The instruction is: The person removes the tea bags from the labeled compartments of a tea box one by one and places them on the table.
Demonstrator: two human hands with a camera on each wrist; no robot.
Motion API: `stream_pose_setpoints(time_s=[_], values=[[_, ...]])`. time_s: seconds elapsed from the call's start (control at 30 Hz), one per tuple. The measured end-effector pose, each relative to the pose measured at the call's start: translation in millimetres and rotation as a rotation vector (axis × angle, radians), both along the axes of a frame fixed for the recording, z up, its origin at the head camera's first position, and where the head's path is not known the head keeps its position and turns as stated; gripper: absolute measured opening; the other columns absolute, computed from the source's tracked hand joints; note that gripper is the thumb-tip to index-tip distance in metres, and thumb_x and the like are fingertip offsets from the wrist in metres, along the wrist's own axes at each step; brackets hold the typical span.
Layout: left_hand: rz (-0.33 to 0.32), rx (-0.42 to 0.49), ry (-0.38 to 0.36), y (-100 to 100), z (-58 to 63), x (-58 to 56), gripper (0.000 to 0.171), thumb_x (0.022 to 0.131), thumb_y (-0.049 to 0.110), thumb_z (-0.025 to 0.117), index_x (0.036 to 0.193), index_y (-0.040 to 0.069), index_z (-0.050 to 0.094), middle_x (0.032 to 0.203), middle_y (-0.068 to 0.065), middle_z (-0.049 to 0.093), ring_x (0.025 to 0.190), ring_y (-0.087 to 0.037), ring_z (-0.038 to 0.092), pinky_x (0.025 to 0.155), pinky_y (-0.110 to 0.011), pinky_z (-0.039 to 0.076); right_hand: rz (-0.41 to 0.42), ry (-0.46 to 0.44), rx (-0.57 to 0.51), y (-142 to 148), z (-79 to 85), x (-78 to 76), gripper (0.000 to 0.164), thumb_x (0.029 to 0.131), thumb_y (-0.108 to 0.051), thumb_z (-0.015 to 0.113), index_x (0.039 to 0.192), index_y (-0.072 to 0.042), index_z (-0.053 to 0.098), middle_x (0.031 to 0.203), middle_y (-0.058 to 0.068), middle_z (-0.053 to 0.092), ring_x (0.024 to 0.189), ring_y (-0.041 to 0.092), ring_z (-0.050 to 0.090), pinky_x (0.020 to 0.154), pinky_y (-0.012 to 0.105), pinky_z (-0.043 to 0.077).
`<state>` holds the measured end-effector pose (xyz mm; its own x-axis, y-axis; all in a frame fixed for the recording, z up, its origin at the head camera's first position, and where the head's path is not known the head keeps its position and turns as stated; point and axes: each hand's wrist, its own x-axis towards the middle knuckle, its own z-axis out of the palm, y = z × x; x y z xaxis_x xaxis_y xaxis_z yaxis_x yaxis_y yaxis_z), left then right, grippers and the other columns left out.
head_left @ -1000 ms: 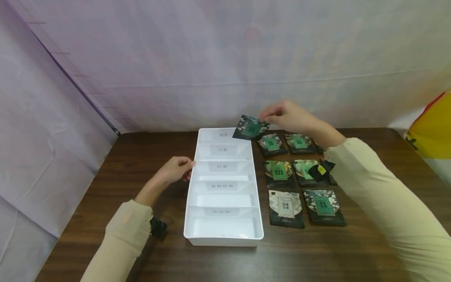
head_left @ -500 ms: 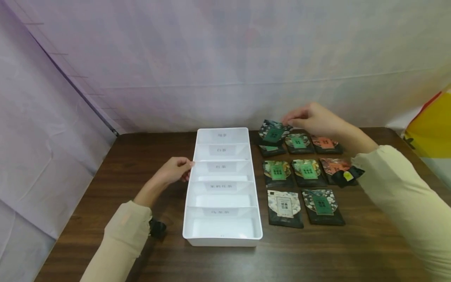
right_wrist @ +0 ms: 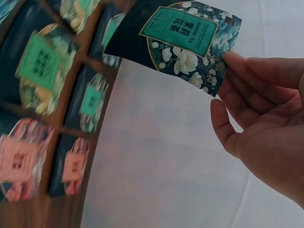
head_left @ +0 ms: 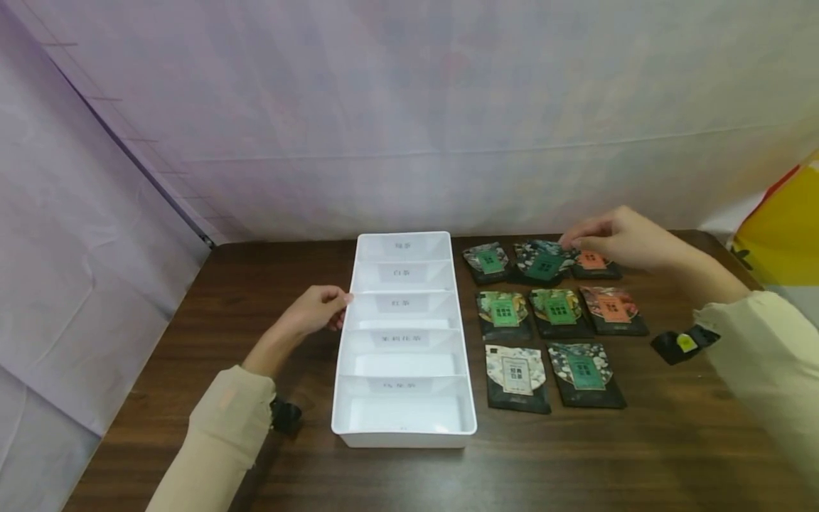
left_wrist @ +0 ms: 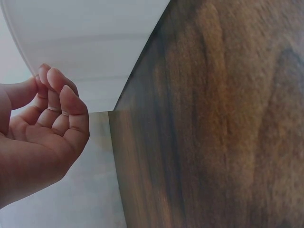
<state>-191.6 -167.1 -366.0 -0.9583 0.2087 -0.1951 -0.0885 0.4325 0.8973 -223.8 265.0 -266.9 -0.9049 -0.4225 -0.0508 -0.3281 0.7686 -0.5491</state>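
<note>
My right hand (head_left: 623,238) pinches the top corner of a dark green jasmine tea sachet (head_left: 544,262) between thumb and fingers. The sachet is held above the back row and overlaps a sachet there in the head view; its white flowers and green label show in the right wrist view, where the same sachet (right_wrist: 183,45) tilts. On the left, my left hand (head_left: 316,311) pinches the left rim of a white divided box (head_left: 404,439) with thumb and forefinger, the other fingers curled beside it. The box has five labelled compartments, the labels reading upside down.
Right of the box, other tea sachets lie in rows: green-labelled ones (head_left: 503,315), red-labelled ones (head_left: 613,311), a white one (head_left: 517,379) and a dark flowered one (head_left: 586,375) in front. A pale curtain (head_left: 409,121) hangs behind the brown wooden table (head_left: 576,462).
My right hand has carried the jasmine tea sachet rightward from the box's back corner, across the back row, uncovering the sachet at its left end. The left hand stays at the rim.
</note>
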Motion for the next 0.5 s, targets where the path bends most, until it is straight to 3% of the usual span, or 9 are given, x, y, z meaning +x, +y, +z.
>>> stream_pose_setpoints(time_s=[0.07,0.1,0.17,0.23,0.3,0.37,0.5], values=[[-0.005,-0.002,0.002,-0.5,0.2,0.0,0.023,0.096,0.011,0.046,0.084,-0.007,0.054,0.065,-0.005,0.051,0.056,-0.012,0.05,0.056,-0.027,0.046,0.004,-0.003,0.019,8.4,-1.8,2.7,0.025,0.096,-0.014,0.047,0.112,-0.004,0.063,0.111,0.018,0.06,0.045,0.013,0.033,0.045,0.031,0.034],[-0.006,-0.003,0.002,-0.8,0.1,0.0,0.022,0.096,0.011,0.046,0.084,-0.007,0.054,0.065,-0.005,0.051,0.056,-0.012,0.05,0.056,-0.028,0.046,0.003,-0.002,0.034,12.6,-2.8,3.7,0.025,0.096,-0.014,0.046,0.112,-0.004,0.063,0.111,0.017,0.06,0.049,0.014,0.042,0.048,0.031,0.037],[-0.008,0.0,0.004,-1.2,0.0,-0.4,0.023,0.096,0.011,0.046,0.084,-0.007,0.054,0.065,-0.005,0.051,0.057,-0.012,0.05,0.056,-0.028,0.046,-0.007,-0.007,0.061,20.5,-4.0,6.4,0.026,0.097,-0.016,0.046,0.112,-0.005,0.064,0.112,0.016,0.06,0.071,0.018,0.057,0.058,0.033,0.043],[-0.009,0.002,0.003,-1.6,0.2,-0.2,0.022,0.096,0.011,0.047,0.084,-0.007,0.054,0.064,-0.005,0.051,0.057,-0.013,0.05,0.056,-0.027,0.046,-0.018,-0.019,0.072,27.9,-5.5,8.9,0.027,0.097,-0.019,0.046,0.113,-0.006,0.064,0.113,0.016,0.06,0.086,0.025,0.06,0.066,0.039,0.048],[-0.01,0.003,0.005,-1.9,0.5,0.0,0.022,0.096,0.011,0.046,0.084,-0.007,0.054,0.065,-0.006,0.051,0.057,-0.013,0.051,0.056,-0.027,0.046,-0.024,-0.011,0.102,34.8,-6.4,11.1,0.028,0.097,-0.021,0.045,0.112,-0.007,0.064,0.116,0.016,0.059,0.108,0.032,0.052,0.081,0.047,0.045],[-0.013,0.0,0.006,-2.4,1.0,0.1,0.023,0.096,0.011,0.046,0.084,-0.006,0.054,0.066,-0.007,0.052,0.058,-0.014,0.051,0.056,-0.028,0.046,-0.031,-0.004,0.114,41.5,-7.9,12.9,0.028,0.097,-0.022,0.045,0.112,-0.007,0.064,0.114,0.015,0.06,0.107,0.032,0.053,0.083,0.049,0.044],[-0.01,-0.008,0.006,-2.6,1.2,0.3,0.023,0.096,0.011,0.046,0.084,-0.007,0.054,0.068,-0.01,0.053,0.058,-0.014,0.051,0.058,-0.029,0.047,-0.043,0.014,0.145,54.6,-10.9,14.5,0.026,0.097,-0.018,0.045,0.108,-0.008,0.066,0.107,0.012,0.063,0.096,0.017,0.058,0.077,0.037,0.047]])
